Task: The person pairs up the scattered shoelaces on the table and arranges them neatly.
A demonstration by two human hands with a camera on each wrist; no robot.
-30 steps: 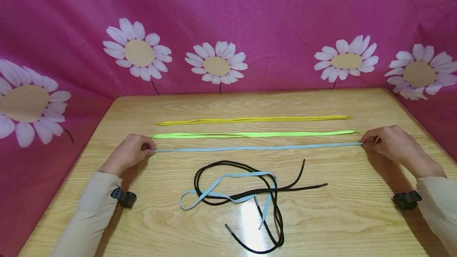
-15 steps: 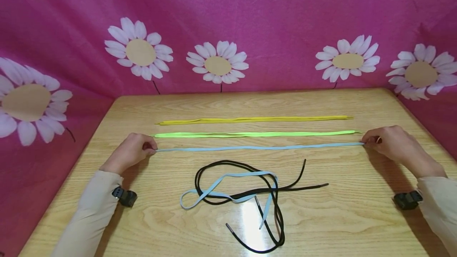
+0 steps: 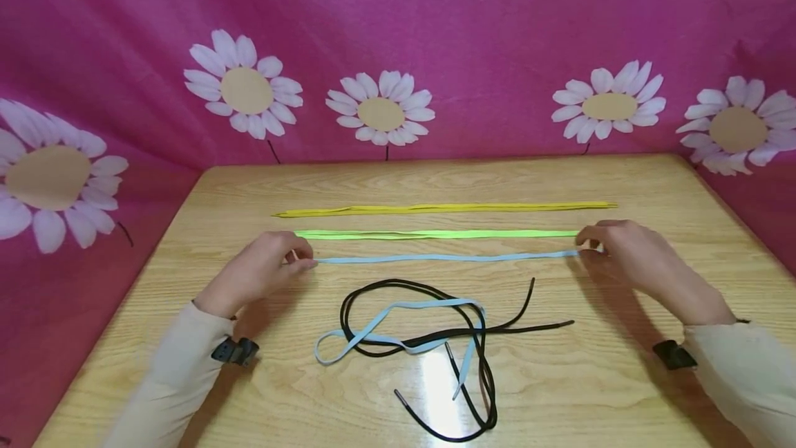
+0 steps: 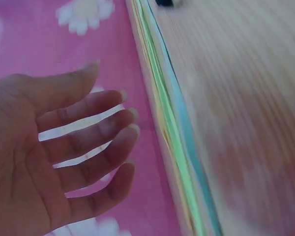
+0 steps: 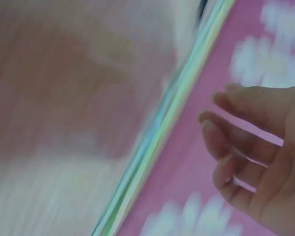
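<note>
A light blue shoelace [image 3: 435, 257] lies straight from side to side on the wooden table. Over its left part is my left hand [image 3: 261, 268], and over its right part my right hand [image 3: 640, 258]. The left wrist view shows the left hand [image 4: 64, 132] with thumb and fingers apart and nothing between them. In the right wrist view the right hand [image 5: 260, 147] has loosely bent fingers that hold nothing. Just behind the blue lace runs a neon green shoelace [image 3: 448, 234], its ends hidden behind my hands. Farther back, a yellow shoelace [image 3: 435, 209] lies parallel.
In front of the straight laces, a black round shoelace [image 3: 398, 282] lies in loose loops, tangled with a second light blue shoelace [image 3: 423, 305]. A pink cloth [image 3: 479, 54] with white flowers hangs behind the wooden table [image 3: 591, 393]. Each wrist carries a small black camera [image 3: 235, 351].
Both hands have let go of the blue shoelace's ends and moved inward, the left to the right and the right to the left. The laces stay in place.
</note>
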